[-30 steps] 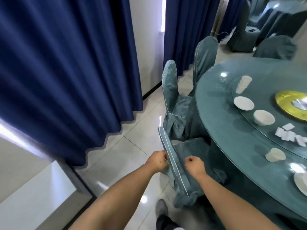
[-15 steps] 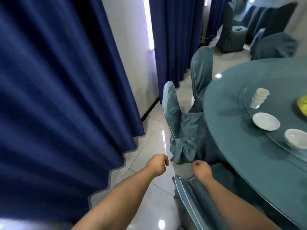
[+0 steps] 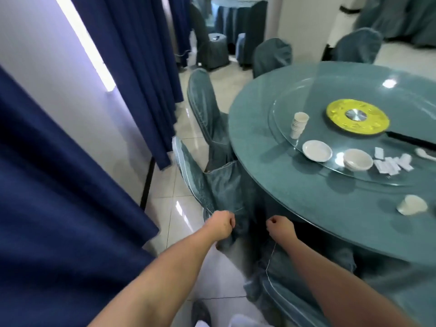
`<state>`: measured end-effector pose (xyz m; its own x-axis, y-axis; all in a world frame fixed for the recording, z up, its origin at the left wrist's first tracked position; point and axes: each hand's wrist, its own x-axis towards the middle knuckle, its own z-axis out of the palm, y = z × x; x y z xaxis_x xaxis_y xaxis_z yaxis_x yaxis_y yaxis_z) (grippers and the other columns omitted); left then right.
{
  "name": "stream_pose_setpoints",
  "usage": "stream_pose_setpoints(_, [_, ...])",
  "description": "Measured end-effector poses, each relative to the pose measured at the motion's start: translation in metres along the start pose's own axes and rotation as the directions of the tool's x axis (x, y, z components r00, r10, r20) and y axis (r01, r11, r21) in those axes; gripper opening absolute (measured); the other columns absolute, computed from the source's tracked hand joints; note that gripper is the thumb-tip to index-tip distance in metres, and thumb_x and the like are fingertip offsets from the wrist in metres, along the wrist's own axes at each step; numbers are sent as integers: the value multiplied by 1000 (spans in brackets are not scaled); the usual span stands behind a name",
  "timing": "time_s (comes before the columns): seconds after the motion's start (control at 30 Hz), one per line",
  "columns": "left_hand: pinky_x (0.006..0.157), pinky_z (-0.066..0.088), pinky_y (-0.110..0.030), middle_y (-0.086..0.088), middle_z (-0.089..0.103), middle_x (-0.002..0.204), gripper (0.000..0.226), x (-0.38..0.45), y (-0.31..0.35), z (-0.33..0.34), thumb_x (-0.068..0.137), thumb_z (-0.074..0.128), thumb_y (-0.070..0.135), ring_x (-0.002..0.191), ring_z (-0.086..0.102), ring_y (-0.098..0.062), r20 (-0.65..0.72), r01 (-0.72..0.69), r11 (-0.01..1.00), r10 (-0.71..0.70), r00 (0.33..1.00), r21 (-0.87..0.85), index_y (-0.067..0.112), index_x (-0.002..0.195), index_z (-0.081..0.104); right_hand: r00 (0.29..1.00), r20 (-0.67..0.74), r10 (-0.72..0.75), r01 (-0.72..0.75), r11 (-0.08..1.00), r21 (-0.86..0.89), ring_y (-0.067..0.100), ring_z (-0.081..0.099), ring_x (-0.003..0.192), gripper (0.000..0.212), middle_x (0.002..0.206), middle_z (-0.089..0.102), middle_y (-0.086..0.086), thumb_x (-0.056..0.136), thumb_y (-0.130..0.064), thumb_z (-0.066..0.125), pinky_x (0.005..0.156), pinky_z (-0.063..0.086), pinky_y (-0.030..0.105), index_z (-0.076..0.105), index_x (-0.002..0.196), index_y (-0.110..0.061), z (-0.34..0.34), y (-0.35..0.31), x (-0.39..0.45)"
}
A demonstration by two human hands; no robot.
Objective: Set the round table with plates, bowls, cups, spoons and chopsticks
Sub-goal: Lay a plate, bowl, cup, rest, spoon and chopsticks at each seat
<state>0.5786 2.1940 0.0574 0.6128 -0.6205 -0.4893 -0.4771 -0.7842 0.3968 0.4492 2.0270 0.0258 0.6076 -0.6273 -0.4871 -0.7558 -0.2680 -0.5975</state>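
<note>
Beside the round teal-clothed table [image 3: 295, 192], both hands hover with fingers curled and holding nothing: the left hand [image 3: 220, 224] just before a teal-covered chair [image 3: 212, 182], the right hand [image 3: 280, 228] near the table's edge. On the glass turntable [image 3: 283, 109] stand a stack of white cups [image 3: 298, 125], a small white plate [image 3: 316, 150] and a white bowl [image 3: 357, 159] with white packets [image 3: 391, 162] beside it. One white cup [image 3: 411, 205] lies tipped on the cloth.

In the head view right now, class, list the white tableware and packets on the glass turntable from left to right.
Stack of cups → plate → bowl → paper packets → spoon.
</note>
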Motion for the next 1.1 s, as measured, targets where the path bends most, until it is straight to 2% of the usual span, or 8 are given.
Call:
stream_pose_setpoints(0.1, [80,58,-39,-3,65,95,29,16,-20,-28,80,43,0,88,63,-26,20,-71,997,70,997,28,21,82,63,996,-72,55,-53,998,40,24,66,83,21,86,72,8,90,-19,51,73,49,27,71,87,-11,3,-23,-2])
stream_pose_setpoints(0.27, [76,58,-38,-1,64,89,24,46,-39,-62,81,43,5,84,63,-25,35,-137,990,136,990,16,19,85,63,976,-183,116,-102,991,85,28,67,85,21,86,72,11,89,-16,50,79,53,33,68,79,-11,6,-53,-2])
stream_pose_setpoints(0.37, [81,57,-39,1,63,94,22,69,-37,-78,83,43,8,87,62,-23,51,-177,983,175,983,50,21,89,60,960,-234,153,-138,987,79,27,64,80,25,78,70,12,88,-15,49,73,48,30,62,67,-13,-1,-63,8])
stream_pose_setpoints(0.5, [81,54,-36,0,61,97,11,101,-25,-94,90,48,20,89,60,-22,57,-253,963,249,967,92,21,94,58,941,-266,210,-188,977,105,31,65,88,24,88,72,15,91,-15,49,78,49,34,69,83,-5,-16,-63,30])
stream_pose_setpoints(0.6, [80,55,-37,-2,62,98,13,124,-15,-102,92,50,26,87,61,-22,82,-285,953,277,957,105,19,95,60,928,-290,235,-205,970,130,32,65,93,23,92,72,16,92,-15,50,80,48,34,71,87,-4,-27,-59,52])
stream_pose_setpoints(0.67, [79,55,-38,-2,63,96,13,143,-7,-109,92,50,28,87,61,-22,96,-298,946,287,953,126,19,93,60,921,-302,245,-208,967,148,32,65,93,23,94,72,16,92,-15,52,81,49,34,71,88,-3,-38,-58,74])
stream_pose_setpoints(0.87, [74,52,-38,-2,62,87,19,205,36,-130,93,49,29,82,62,-23,126,-249,959,233,964,134,21,77,54,921,-278,274,-220,953,209,36,66,88,19,89,71,21,89,-12,51,79,51,37,62,74,-8,-91,-56,144])
stream_pose_setpoints(1.1, [82,55,-36,-12,69,97,22,285,99,-145,94,51,22,92,64,-28,124,-223,958,203,971,181,6,91,67,916,-249,314,-268,942,201,31,61,77,22,79,65,17,89,-13,50,68,46,32,57,68,-8,-146,-38,218])
